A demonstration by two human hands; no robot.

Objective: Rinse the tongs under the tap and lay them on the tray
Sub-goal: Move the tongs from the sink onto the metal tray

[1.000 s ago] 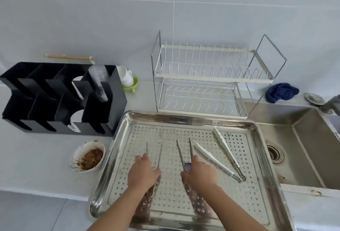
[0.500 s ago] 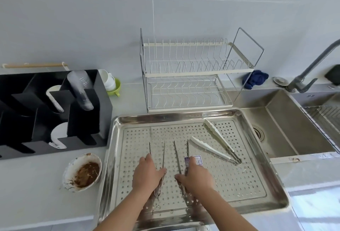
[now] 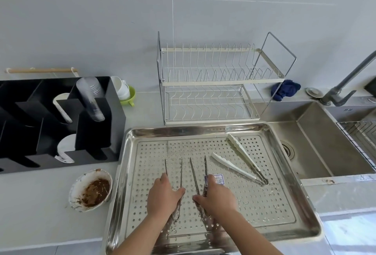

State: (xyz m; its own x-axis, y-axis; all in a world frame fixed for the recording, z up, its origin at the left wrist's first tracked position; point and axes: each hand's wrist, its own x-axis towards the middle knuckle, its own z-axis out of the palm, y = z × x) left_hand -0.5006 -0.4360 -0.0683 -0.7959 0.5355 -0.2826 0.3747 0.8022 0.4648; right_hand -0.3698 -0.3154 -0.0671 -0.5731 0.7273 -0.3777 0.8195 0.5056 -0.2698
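You are looking down at a tray lying on the counter, a dish rack standing behind it, a sink sitting to its right, an organiser and bowl sitting left.

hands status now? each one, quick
Left hand: closed on the left metal tongs, over the tray.
Right hand: closed on the labelled metal tongs, over the same tray.

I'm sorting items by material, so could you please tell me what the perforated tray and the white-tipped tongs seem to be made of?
Perforated tray: apparently stainless steel, polished; its rim mirrors the surroundings. White-tipped tongs: shiny metal arms with matte white tips, probably plastic or silicone.
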